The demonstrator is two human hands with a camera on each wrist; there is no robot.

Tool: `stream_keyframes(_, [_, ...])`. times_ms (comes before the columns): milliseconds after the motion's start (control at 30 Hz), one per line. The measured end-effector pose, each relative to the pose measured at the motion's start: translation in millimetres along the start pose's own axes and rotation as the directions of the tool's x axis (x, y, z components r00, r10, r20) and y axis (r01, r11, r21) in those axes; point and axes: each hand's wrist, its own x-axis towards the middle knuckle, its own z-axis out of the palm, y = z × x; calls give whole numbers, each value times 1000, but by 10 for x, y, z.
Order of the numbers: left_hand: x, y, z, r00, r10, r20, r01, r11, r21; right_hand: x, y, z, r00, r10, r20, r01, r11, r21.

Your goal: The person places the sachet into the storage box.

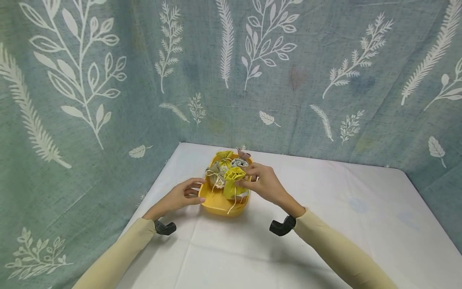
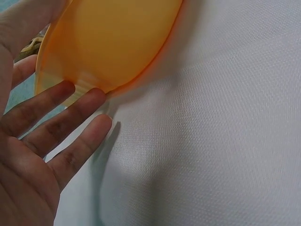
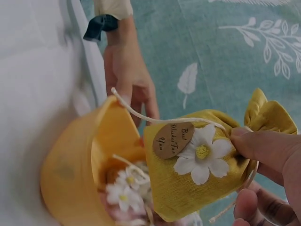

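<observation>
My right hand [image 1: 265,182] pinches a yellow drawstring pouch [image 1: 231,188] near its gathered neck, over the near right part of a yellow plastic bin [image 1: 213,209]. In the right wrist view the pouch [image 3: 188,188] bears a white flower and a brown tag reading "Best Wishes For You". My left hand [image 1: 184,194] touches the bin's left side, its fingers loosely spread along the outer wall and the thumb at the rim. Inside the bin sit a beige pouch [image 1: 215,175], another yellow pouch [image 1: 224,155], a grey-white pouch [image 1: 239,162] and a mauve pouch [image 1: 244,154], partly hidden.
The bin stands on a white-covered table [image 1: 325,208], towards its back left. A blue-green curtain [image 1: 288,80] with white leaf prints hangs behind and along the left. Dark bands [image 1: 283,225] sit on both wrists.
</observation>
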Motion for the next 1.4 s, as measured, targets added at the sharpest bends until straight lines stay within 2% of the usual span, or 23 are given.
stream_keyframes(200, [-22, -18, -8, 1000, -6, -7, 6, 1000, 12, 97, -72, 232, 999, -39, 2, 39, 998, 40])
stream_keyframes(367, [-15, 14, -9, 1000, -1, -14, 1, 1000, 18, 186, -79, 424, 999, -51, 9, 50, 998, 35])
stream_keyframes(600, [14, 12, 8, 1000, -25, -15, 25, 999, 31, 242, -11, 655, 997, -74, -12, 73, 993, -92])
stream_keyframes(700, [3, 11, 20, 1000, -24, -7, 24, 999, 27, 237, 32, 724, 998, -59, -9, 57, 989, -134])
stream_keyframes(833, [47, 38, 51, 1000, 0, 19, 0, 1000, 26, 198, 93, 715, 1000, -14, 6, 15, 981, -194])
stream_keyframes(933, [84, 68, 62, 999, 28, 31, -29, 999, 32, 161, 115, 636, 1000, 19, 21, -14, 980, -197])
stream_keyframes(1033, [121, 99, 63, 998, 55, 43, -57, 998, 41, 96, 140, 482, 999, 50, 19, -47, 988, -145])
stream_keyframes(1100, [139, 119, 50, 997, 63, 45, -66, 995, 68, 26, 176, 346, 997, 74, 0, -74, 990, -117])
stream_keyframes(1167, [133, 148, 8, 997, 72, 22, -75, 988, 134, -52, 224, 186, 996, 90, -29, -93, 990, -108])
stream_keyframes(1233, [126, 205, -51, 996, 90, -22, -83, 972, 221, -155, 278, -10, 992, 108, -69, -116, 987, -114])
stream_keyframes(1300, [127, 294, -116, 987, 138, -79, -106, 943, 315, -279, 342, -239, 986, 124, -110, -139, 980, -141])
stream_keyframes(1400, [139, 480, -211, 960, 244, -140, -163, 888, 430, -498, 445, -618, 974, 149, -169, -180, 967, -182])
